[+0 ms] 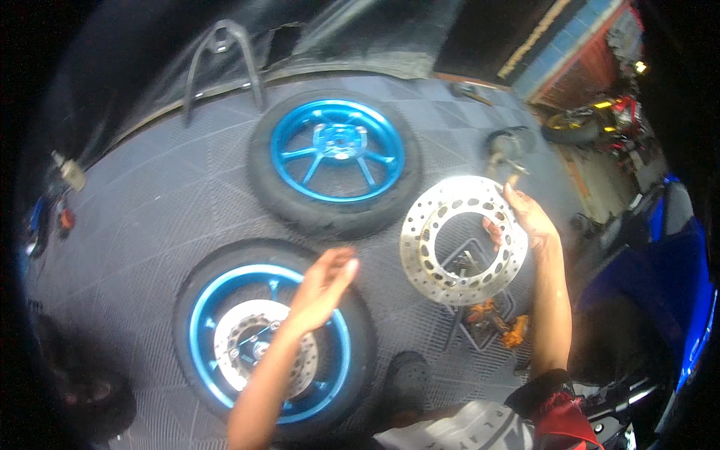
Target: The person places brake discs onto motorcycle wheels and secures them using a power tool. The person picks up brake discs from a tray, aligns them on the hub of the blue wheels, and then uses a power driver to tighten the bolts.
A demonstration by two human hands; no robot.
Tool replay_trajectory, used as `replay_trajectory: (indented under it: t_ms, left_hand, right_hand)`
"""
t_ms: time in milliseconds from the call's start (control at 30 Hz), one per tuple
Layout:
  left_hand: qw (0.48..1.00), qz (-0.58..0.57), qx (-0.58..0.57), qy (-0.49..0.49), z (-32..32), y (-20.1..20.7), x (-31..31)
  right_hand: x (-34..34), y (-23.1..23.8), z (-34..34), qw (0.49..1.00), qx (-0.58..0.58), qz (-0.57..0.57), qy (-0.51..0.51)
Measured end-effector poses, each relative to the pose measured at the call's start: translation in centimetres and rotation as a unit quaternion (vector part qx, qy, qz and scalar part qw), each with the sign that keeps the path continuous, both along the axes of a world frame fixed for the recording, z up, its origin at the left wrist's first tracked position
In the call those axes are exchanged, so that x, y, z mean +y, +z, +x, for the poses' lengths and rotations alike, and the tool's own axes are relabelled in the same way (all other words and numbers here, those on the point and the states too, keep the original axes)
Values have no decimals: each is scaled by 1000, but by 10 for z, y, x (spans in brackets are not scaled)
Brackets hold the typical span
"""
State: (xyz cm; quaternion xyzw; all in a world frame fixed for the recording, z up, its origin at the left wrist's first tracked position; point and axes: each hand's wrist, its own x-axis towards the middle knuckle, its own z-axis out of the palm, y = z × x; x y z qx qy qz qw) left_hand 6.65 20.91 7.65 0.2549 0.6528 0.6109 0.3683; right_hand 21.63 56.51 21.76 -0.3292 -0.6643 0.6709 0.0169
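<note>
My right hand (531,217) grips a silver brake disc (415,251) by its right edge, thumb on the face and fingertips through the central opening. The disc is held up, drilled with many small holes. Over the right part of the nearer wheel (361,345) hovers my left hand (324,289), somewhat blurred, with its fingers loosely stretched and nothing in it. That wheel lies flat, with a blue rim, black tyre and another brake disc (229,341) at its hub. Beyond lies a second blue-rimmed wheel (340,142), with no disc on its upper face.
Partly behind the held disc are a metal frame (454,330) and orange parts (514,331). A grey stand (255,56) stands at the back left; a bottle (71,172) is far left. Blue motorcycle bodywork (645,277) rises at right. A blurred tool (506,154) lies on the tiled floor.
</note>
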Motion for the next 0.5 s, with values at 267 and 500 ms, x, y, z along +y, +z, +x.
replay_trajectory:
  t_ms: [267,500]
  left_hand:
    - [950,204,-184,152,11,1,-6]
    - [921,272,-254,114,-6,6,-37]
  right_hand:
    - [-103,-56,-68,970,70,-216,85]
    - [-138,-74,-78,942,99,-305,101]
